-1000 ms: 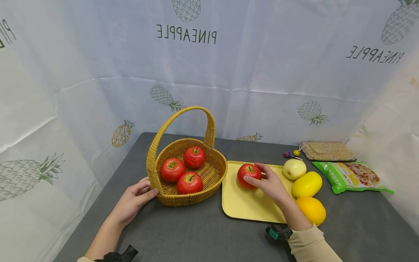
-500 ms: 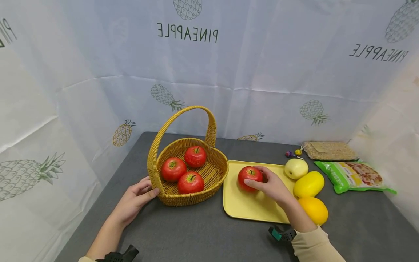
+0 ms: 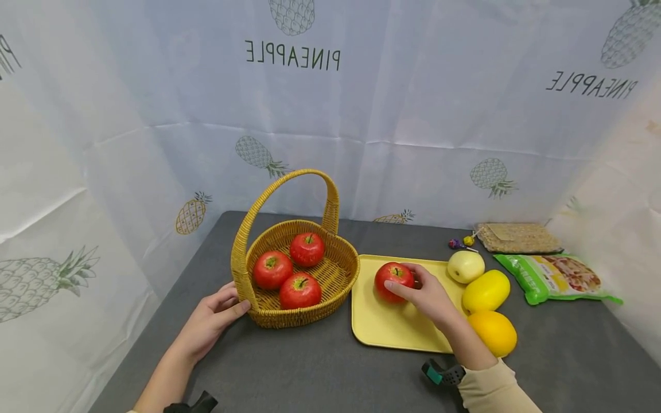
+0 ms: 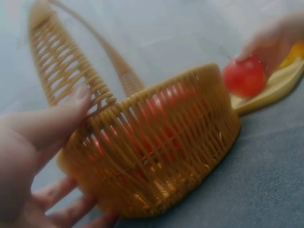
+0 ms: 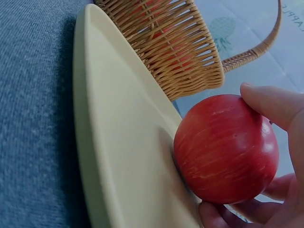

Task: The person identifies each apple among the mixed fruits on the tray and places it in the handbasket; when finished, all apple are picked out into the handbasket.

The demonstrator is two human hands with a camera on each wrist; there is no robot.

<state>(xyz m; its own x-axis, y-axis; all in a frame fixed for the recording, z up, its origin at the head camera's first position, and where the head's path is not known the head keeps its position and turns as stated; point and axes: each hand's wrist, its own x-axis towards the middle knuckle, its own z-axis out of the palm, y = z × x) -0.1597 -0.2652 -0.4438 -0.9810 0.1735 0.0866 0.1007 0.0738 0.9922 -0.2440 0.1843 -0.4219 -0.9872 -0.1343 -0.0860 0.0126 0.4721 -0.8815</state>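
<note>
A woven basket (image 3: pixel 310 315) with a tall arched handle stands left of centre, with three red apples (image 3: pixel 272 269) inside. At its left side my left hand (image 3: pixel 206 324) holds it, thumb at the foot of the handle and fingers against the outer wall, as the left wrist view shows. On the yellow tray (image 3: pixel 379 330), to the right of the basket, is another red apple (image 5: pixel 223 152). My right hand (image 3: pixel 431 295) grips this apple from its right side, thumb on the near side and fingers curled round the far side.
Along the tray's right side lie a pale yellow-green fruit (image 3: pixel 466 267), a yellow oval fruit (image 3: pixel 486 291) and an orange-yellow round fruit (image 3: pixel 493 334). Behind them are two lollipops (image 3: pixel 455 244), a bag of grains (image 3: pixel 516 238) and a green food packet (image 3: pixel 558 278). A pineapple-print curtain (image 3: pixel 413 103) closes the back.
The fingers of my right hand have settled a little closer round the apple on the tray. My left hand and the basket stay as they were.
</note>
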